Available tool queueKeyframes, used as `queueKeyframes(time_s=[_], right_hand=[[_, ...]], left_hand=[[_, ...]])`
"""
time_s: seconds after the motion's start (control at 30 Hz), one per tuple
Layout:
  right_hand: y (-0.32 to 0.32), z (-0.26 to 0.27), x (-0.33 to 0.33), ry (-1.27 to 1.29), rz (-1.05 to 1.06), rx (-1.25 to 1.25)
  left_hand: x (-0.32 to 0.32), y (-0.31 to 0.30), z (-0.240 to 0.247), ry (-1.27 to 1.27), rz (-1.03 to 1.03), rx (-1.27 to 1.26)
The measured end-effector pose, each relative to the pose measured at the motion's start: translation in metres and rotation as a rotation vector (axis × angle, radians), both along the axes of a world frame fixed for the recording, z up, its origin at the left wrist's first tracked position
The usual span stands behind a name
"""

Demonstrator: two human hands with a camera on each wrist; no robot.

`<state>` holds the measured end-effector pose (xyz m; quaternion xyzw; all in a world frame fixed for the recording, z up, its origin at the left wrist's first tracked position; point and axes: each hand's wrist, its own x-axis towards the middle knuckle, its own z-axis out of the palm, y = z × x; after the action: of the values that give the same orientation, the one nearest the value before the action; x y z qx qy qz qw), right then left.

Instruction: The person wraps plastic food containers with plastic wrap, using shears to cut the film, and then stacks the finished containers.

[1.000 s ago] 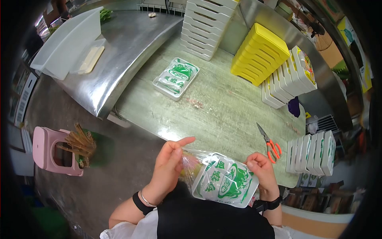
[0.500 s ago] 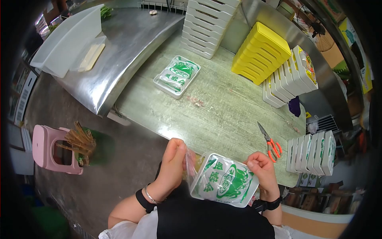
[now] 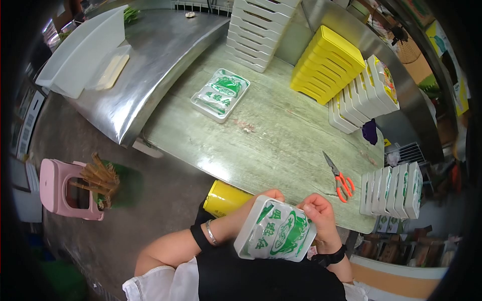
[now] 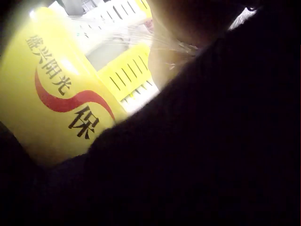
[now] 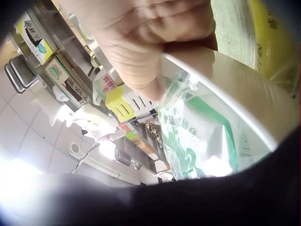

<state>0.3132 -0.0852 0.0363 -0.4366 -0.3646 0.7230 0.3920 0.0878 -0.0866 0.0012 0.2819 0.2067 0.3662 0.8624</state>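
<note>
A white tray [image 3: 243,244] holding a green-and-white printed bag [image 3: 281,228] is held tilted against the black apron. My right hand [image 3: 321,215] pinches its upper right corner; the right wrist view shows that thumb [image 5: 149,89] against the tray's rim. My left hand [image 3: 270,195] is behind the tray's upper edge, its fingers mostly hidden. Clear film [image 4: 127,33] stretches beside that hand in the left wrist view. A yellow cylinder [image 3: 223,198] with printing lies beyond the left forearm. Another filled tray [image 3: 221,95] rests on the table.
Orange-handled scissors [image 3: 344,186] lie on the table [image 3: 281,145]. White trays [image 3: 258,35], yellow trays [image 3: 326,65] and upright filled trays [image 3: 396,190] stand around its back and right edges. Left are a metal counter [image 3: 160,45] and a pink stool [image 3: 52,188].
My left hand has moved right, from the tray's left side to behind its upper edge, drawing the film across. The yellow cylinder has come into clear view. The held tray has shifted slightly left.
</note>
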Motion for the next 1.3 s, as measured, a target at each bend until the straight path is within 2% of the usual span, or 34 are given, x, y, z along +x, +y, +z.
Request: queueKeyframes(time_s=[0.2, 0.3, 0.37, 0.47, 0.57, 0.67, 0.77, 0.8, 0.9, 0.93, 1.13, 1.2, 1.27, 1.3], right_hand=[[0.002, 0.005, -0.002, -0.016, 0.065, -0.004], [0.004, 0.001, -0.002, -0.045, 0.046, -0.027], [0.005, 0.002, 0.001, -0.058, 0.019, -0.001], [0.007, -0.001, 0.007, -0.074, -0.02, 0.032], [0.006, 0.001, 0.005, -0.068, -0.057, -0.003], [0.008, 0.006, 0.0, -0.105, -0.049, 0.006], [0.006, 0.011, 0.002, -0.152, -0.044, 0.047], [0.006, 0.011, 0.001, -0.158, -0.038, 0.059], [0.006, 0.015, 0.0, -0.191, 0.031, 0.058], [0.008, 0.016, 0.0, -0.212, 0.073, 0.066], [0.01, 0.011, 0.008, -0.246, 0.156, 0.219], [0.017, 0.011, 0.02, -0.296, 0.183, 0.293], [0.026, 0.0, 0.052, -0.433, -0.013, 0.398], [0.032, -0.004, 0.073, -0.684, -0.133, 0.441]], left_hand=[[0.001, -0.002, 0.006, 0.418, 0.131, 0.301], [-0.021, 0.005, 0.012, 1.187, 0.081, 0.988], [-0.047, 0.013, -0.013, 1.474, 0.452, 1.079], [-0.068, -0.001, 0.029, 1.003, 0.709, 0.648], [-0.039, -0.027, 0.046, 0.483, 0.506, 0.552], [-0.029, -0.028, 0.054, 0.703, 0.403, 0.767], [-0.025, -0.021, 0.048, 0.605, 0.288, 0.567], [-0.023, -0.019, 0.043, 0.543, 0.315, 0.533], [-0.021, -0.017, 0.047, 0.296, 0.215, 0.08], [-0.018, -0.017, 0.048, 0.327, 0.261, 0.041], [-0.022, -0.02, 0.036, 0.341, 0.229, -0.105], [-0.02, -0.02, 0.033, 0.395, 0.284, -0.059], [-0.025, -0.013, 0.028, 0.434, 0.338, -0.018], [-0.031, -0.006, 0.029, 0.443, 0.376, -0.075]])
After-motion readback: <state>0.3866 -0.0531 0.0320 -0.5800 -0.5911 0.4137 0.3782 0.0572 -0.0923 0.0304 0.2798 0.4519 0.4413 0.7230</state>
